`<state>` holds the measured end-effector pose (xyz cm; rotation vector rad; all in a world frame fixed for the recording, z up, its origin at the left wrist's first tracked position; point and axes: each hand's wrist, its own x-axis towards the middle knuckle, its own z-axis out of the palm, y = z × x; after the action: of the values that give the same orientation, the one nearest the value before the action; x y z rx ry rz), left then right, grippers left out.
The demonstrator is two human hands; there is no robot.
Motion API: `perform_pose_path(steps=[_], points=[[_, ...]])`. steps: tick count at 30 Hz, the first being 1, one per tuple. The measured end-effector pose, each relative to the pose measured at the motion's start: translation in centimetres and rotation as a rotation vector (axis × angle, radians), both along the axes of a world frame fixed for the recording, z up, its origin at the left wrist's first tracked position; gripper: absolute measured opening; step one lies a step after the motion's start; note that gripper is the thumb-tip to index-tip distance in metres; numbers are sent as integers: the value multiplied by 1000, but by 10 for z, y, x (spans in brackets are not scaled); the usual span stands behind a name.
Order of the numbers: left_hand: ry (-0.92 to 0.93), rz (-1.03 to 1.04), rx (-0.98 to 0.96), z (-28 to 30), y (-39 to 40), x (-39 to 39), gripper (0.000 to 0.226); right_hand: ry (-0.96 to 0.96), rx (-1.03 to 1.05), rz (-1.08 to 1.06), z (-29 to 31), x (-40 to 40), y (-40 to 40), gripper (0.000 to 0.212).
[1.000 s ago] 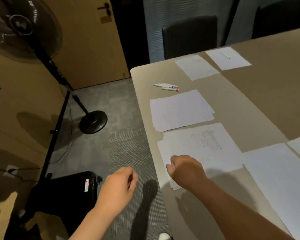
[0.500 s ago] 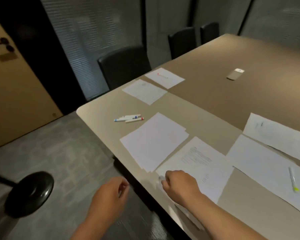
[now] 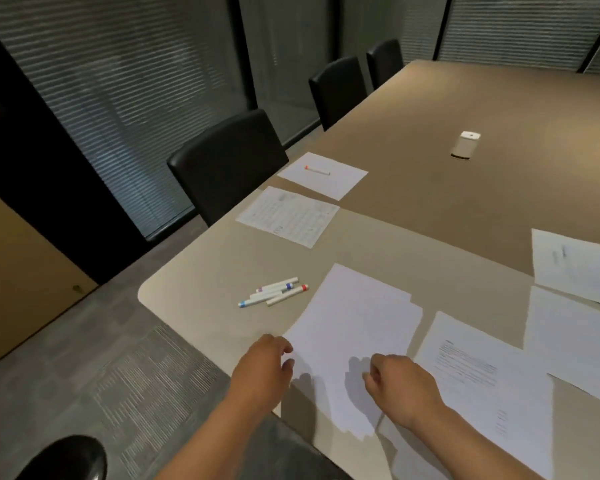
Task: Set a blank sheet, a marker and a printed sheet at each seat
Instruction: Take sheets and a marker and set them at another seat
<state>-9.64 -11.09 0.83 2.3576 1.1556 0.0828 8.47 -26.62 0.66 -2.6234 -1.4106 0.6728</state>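
While both hands hovered over the blank stack, left hand and right hand had loosely curled fingers, holding nothing. Spare markers lay just beside stack; printed stack on its other side, white device well apart mid-table.

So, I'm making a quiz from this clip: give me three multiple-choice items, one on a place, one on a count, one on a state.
1. Where does the orange-capped marker lie?
A. on the far blank sheet
B. on the floor
C. on a chair

2. How many chairs stand along the table?
A. one
B. three
C. five

3. What is the right hand doing?
A. holding a marker
B. gripping the small white device
C. holding nothing over the blank stack

Key: 1 A, the marker rests on the white sheet by the nearest chair. 2 B, three dark chair backs show. 3 C, its fingers are loosely curled above the stack with nothing between them.
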Motion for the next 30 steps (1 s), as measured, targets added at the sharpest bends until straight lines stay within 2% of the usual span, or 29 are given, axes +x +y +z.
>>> perform_pose_path(steps=[3, 8, 14, 20, 23, 25, 27, 30], points=[[56, -39, 42, 5, 49, 17, 28, 15, 14, -23, 3, 3, 36, 26], [172, -152, -1, -10, 111, 59, 22, 30, -15, -110, -4, 7, 67, 23], [284, -343, 23, -49, 168, 107, 39, 11, -58, -303, -12, 7, 78, 25], [384, -464, -15, -73, 199, 138, 35, -5, -92, -480, -10, 2, 81, 26], [452, -563, 106, -80, 202, 144, 31, -4, -112, -556, -14, -2, 76, 27], [439, -597, 188, -82, 202, 143, 26, -20, -131, -592, -18, -2, 70, 28], [337, -558, 177, -87, 199, 143, 20, -44, -166, -634, -21, -1, 62, 29], [112, -403, -71, -77, 174, 147, 13, -102, -201, -717, -29, 3, 42, 35]])
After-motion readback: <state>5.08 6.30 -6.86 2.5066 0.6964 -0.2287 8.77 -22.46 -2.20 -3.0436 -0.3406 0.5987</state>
